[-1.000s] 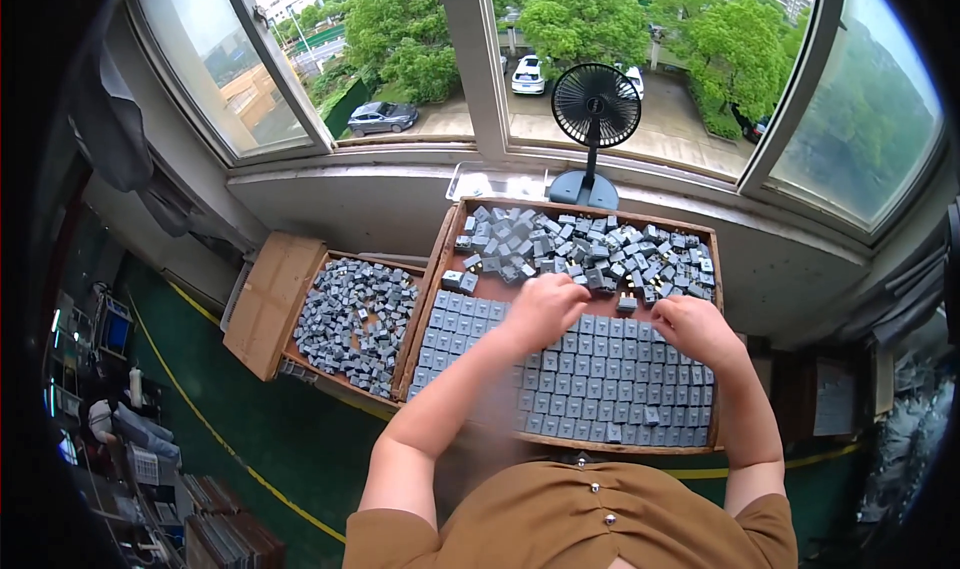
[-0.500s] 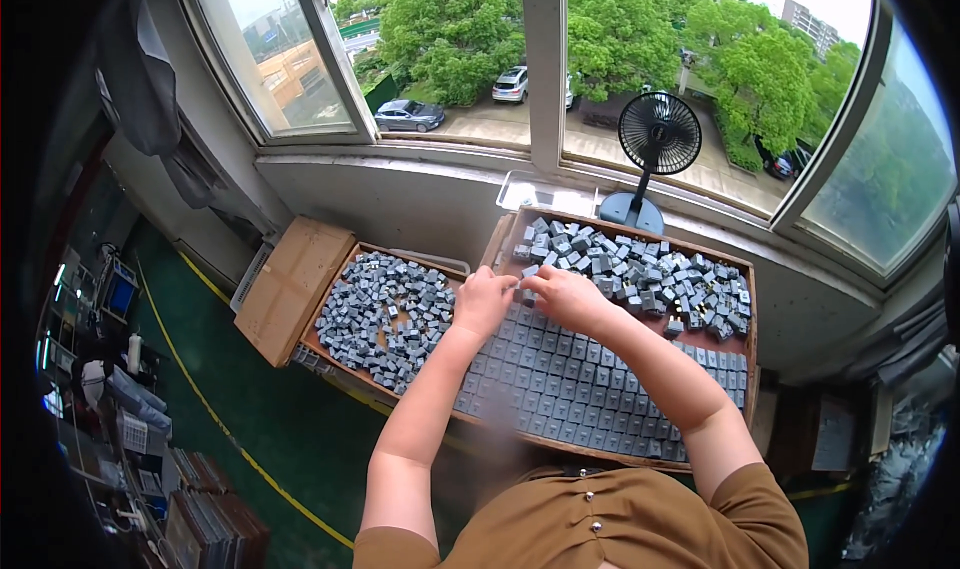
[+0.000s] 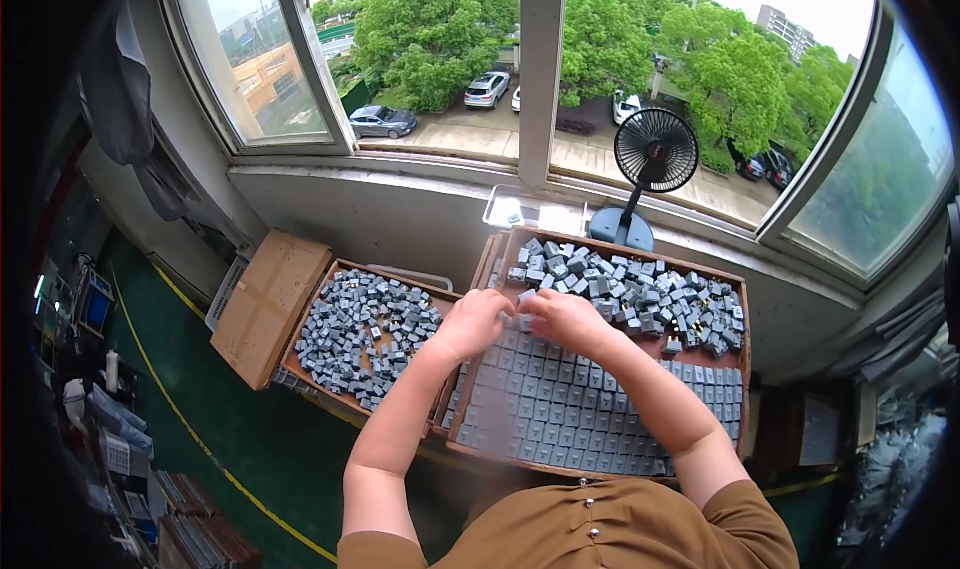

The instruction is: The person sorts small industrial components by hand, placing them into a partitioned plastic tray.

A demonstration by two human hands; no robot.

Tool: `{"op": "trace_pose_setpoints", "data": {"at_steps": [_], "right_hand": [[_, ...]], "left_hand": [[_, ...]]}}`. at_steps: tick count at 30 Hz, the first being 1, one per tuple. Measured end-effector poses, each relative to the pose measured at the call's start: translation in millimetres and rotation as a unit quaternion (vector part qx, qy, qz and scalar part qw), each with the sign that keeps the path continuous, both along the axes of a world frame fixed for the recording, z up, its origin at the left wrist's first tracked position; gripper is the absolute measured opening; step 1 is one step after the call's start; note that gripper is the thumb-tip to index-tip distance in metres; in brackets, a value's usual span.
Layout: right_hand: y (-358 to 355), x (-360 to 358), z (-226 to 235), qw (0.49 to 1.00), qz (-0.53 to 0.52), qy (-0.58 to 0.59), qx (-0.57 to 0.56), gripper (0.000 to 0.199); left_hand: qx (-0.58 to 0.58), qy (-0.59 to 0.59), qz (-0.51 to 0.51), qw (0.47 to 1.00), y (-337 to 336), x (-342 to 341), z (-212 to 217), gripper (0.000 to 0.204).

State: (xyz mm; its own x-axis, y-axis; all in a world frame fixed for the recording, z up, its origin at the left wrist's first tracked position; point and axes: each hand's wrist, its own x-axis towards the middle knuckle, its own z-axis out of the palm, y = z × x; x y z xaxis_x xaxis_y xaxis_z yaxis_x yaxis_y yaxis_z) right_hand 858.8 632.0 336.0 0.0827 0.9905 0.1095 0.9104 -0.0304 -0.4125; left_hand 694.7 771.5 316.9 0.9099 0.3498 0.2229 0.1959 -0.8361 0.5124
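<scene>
My left hand [image 3: 472, 323] and my right hand [image 3: 566, 319] meet over the left part of a wooden-rimmed tray [image 3: 500, 463], fingertips almost touching. Both have their fingers drawn together. A small grey block [image 3: 527, 296] shows at the fingertips of my right hand, seemingly pinched there. Whatever my left fingers pinch is too small to make out. Nearer my body, rows of grey blocks [image 3: 560, 409] stand close together in the tray. Beyond my right hand lies a loose heap of grey blocks [image 3: 640, 284], a few with yellowish metal parts.
Left of the tray, a lower box [image 3: 290, 367] holds many loose grey blocks, beside a brown cardboard flap [image 3: 265, 304]. A black fan [image 3: 655, 154] and a white plastic tray [image 3: 497, 209] stand by the window. At far left, a yellow line [image 3: 190, 424] crosses the green floor.
The whole view has shifted, so the trays and window sit slightly lower and further left. My hands stay together at nearly the same spot over the tray.
</scene>
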Motion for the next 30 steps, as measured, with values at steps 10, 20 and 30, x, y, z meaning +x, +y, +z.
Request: {"op": "trace_pose_setpoints", "data": {"at_steps": [10,20,30], "right_hand": [[4.7,5.3,15.0,0.987,-0.007,-0.156,0.023,0.019],[-19.1,24.3,5.0,0.998,-0.023,-0.042,0.046,0.019],[-28.8,16.7,5.7,0.975,-0.030,-0.216,-0.046,0.031]], "left_hand": [[0.123,-0.028,0.055,0.991,-25.0,22.3,-16.8,0.012],[0.097,-0.056,0.018,0.994,-32.6,26.5,-11.3,0.026],[0.136,0.023,0.050,0.989,-38.6,29.6,-11.3,0.023]]}}
